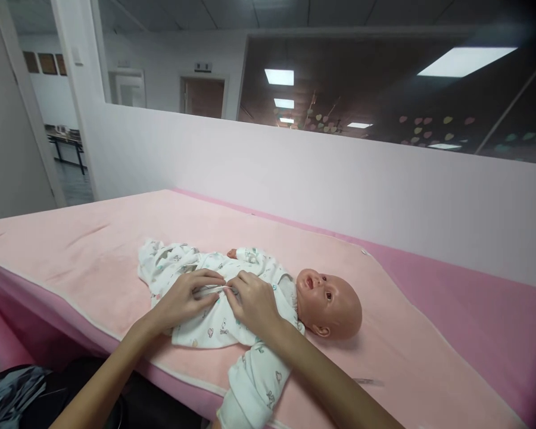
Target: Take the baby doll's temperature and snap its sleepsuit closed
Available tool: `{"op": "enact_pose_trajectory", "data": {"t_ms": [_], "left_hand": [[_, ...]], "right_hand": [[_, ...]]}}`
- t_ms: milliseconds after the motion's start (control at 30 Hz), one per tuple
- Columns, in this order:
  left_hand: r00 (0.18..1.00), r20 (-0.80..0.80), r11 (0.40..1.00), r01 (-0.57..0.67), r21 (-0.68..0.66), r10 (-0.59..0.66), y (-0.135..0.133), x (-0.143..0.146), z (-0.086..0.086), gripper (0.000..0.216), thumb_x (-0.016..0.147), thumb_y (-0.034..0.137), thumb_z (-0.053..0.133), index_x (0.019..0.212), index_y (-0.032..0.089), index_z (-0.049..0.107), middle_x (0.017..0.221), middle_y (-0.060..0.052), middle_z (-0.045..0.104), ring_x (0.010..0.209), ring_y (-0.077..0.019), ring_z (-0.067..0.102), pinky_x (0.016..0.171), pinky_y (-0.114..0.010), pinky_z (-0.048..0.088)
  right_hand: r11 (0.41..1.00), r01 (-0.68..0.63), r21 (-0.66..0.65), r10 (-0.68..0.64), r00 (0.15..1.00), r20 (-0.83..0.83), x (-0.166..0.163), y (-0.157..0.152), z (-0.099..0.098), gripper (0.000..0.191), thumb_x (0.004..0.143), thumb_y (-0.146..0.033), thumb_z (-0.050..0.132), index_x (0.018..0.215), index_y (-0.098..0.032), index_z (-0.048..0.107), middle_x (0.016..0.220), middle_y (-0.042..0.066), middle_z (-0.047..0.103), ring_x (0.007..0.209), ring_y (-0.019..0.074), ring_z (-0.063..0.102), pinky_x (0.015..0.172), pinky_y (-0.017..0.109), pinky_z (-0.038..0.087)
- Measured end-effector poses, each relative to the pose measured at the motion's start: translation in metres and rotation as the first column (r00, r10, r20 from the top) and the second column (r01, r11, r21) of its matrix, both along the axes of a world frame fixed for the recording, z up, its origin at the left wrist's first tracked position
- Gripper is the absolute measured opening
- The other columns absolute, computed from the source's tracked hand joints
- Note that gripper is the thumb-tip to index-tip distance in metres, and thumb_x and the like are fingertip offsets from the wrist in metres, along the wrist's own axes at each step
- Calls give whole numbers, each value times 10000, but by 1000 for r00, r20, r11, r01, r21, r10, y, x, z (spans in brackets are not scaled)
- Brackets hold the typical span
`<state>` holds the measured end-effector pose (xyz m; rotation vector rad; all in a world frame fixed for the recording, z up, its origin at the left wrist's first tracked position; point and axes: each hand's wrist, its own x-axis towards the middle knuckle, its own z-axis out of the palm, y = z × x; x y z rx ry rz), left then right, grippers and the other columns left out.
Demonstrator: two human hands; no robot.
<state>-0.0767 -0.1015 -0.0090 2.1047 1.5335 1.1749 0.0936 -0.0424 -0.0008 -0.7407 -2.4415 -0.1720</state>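
A baby doll (328,301) lies on its back on a pink padded mat (93,238), head to the right. It wears a white printed sleepsuit (214,330). My left hand (185,298) and my right hand (252,301) rest on the doll's chest, fingertips meeting. Both pinch the front edge of the sleepsuit between thumb and fingers. One of the doll's sleeves (254,384) hangs over the near edge of the mat.
A low pale pink wall (339,179) runs behind the mat, with dark glass above it. A doorway (67,155) opens at the far left. Dark cloth (13,393) lies below the mat's near left edge.
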Motion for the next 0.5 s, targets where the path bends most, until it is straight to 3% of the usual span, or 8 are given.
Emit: {"op": "enact_pose_trajectory", "data": {"t_ms": [233,500], "left_hand": [[1000,17,996,-16,-89,17,3,-5,-1,282,789,252,479,1007,279,655,1126,-17,594,1002,-198,553,871,-301,442],[998,60,986,12,-169,-2,10,-7,4,259,804,271,447,975,248,640,1084,-31,589,932,-175,562,812,-272,455]], "right_hand": [[999,38,-17,-38,998,-40,-4,0,-2,187,873,-297,422,792,-201,560,730,-4,583,661,98,515,539,219,301],[996,72,56,-71,997,-15,-6,0,-4,208,883,-277,399,747,-200,536,634,-7,552,579,99,483,495,221,265]]}}
